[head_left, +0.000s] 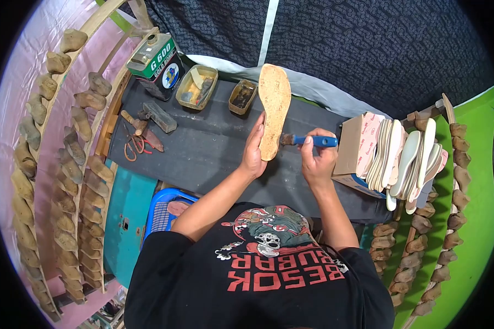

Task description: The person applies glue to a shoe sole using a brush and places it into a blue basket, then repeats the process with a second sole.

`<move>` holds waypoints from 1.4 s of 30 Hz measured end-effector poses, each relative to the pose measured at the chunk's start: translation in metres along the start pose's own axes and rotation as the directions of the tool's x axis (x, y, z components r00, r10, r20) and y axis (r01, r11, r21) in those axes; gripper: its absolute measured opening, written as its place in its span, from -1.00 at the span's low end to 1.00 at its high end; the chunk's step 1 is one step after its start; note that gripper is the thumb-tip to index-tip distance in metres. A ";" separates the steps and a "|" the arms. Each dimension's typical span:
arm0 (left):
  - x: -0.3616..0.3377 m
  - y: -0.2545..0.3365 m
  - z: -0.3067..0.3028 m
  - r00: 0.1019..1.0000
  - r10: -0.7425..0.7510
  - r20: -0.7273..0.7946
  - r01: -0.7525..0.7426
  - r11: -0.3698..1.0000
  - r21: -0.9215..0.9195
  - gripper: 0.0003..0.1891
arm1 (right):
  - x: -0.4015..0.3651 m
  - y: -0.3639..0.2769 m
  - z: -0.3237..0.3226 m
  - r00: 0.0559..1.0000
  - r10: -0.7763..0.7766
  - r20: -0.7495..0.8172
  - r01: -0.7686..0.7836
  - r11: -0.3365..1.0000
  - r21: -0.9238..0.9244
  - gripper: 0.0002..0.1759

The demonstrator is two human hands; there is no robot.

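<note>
In the head view, my left hand [253, 149] holds up a tan, cork-like shoe sole [274, 98], its fingers behind the left edge near the heel. The sole stands nearly upright, wide end away from me. My right hand [319, 159] is closed round the blue handle of a paintbrush [318, 141]. The brush's dark bristles meet the sole's right edge near the heel. Beyond the sole, to its left, lies a small tub [242, 97] with dark residue inside.
A second tub [197, 88] holds tools, beside a green-topped glue can [156, 66]. Scissors [132, 147] and a hammer [134, 122] lie left on the dark table [203, 148]. At right, a box [352, 148] stands beside stacked insoles [387, 153]. Racks of wooden shoe lasts [71, 145] line both sides.
</note>
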State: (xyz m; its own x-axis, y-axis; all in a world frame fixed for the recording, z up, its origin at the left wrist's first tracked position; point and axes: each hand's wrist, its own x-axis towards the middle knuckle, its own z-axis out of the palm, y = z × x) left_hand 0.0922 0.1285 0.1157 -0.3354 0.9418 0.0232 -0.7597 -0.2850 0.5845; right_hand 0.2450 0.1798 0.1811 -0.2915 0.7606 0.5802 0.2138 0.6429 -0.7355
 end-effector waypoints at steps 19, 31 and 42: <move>0.003 0.001 0.001 0.999 -0.046 0.013 0.047 0.991 -0.123 -0.38 | 0.000 -0.023 0.016 0.993 -0.057 0.102 0.052 0.997 0.048 -0.84; 0.004 0.011 -0.031 0.999 -0.039 0.011 0.041 0.968 -0.248 -0.39 | -0.023 -0.034 0.018 0.969 0.014 0.248 -0.041 0.994 0.104 -0.80; -0.057 0.015 -0.081 0.974 -0.208 -0.093 0.165 0.925 -0.342 -0.62 | -0.033 0.030 -0.013 0.874 0.444 0.195 -0.485 0.797 0.360 -0.78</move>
State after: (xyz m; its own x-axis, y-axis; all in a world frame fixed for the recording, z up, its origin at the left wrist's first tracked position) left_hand 0.0554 0.0559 0.0576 -0.2204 0.9597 -0.1742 -0.9486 -0.1693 0.2674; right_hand 0.2731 0.1754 0.1441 -0.3421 0.9329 0.1123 -0.0239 0.1108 -0.9936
